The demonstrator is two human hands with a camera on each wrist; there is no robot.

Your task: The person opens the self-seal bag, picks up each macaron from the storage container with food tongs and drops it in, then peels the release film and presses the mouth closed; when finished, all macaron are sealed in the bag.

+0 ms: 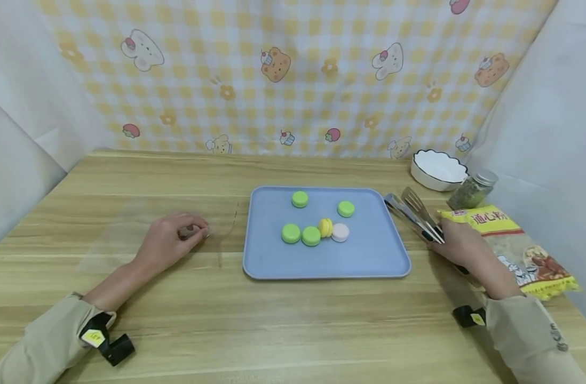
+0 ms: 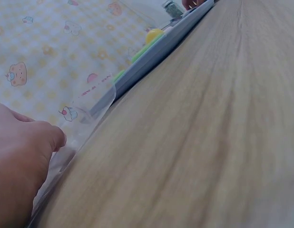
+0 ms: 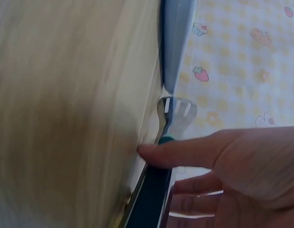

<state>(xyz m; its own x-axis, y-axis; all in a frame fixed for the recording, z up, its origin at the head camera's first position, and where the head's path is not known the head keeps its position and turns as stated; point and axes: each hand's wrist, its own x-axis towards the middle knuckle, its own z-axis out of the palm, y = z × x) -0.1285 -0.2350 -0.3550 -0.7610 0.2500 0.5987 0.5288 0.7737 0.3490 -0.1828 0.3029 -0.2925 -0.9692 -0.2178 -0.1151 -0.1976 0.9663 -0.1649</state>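
Observation:
My left hand (image 1: 165, 242) pinches a clear plastic bag (image 2: 90, 107) between thumb and forefinger, left of the blue tray (image 1: 322, 268). The bag is so transparent that its outline on the table is hard to follow. To the tray's right, my right hand (image 1: 468, 250) grips metal tongs (image 1: 408, 213) by their dark handles (image 3: 149, 197), thumb on one side and fingers on the other. The tongs' slotted heads point toward the tray's right edge. On the tray lie several green macarons (image 1: 290, 233), a pale pink one (image 1: 340, 232) and a yellow one (image 1: 325, 228) standing on edge.
A yellow-ended food packet (image 1: 519, 250) lies beside and partly behind my right hand. Behind it are a glass jar (image 1: 472, 191) with a silver lid, leaning over, and a white scalloped dish (image 1: 437, 176). A checked curtain (image 1: 302, 101) hangs along the table's back edge.

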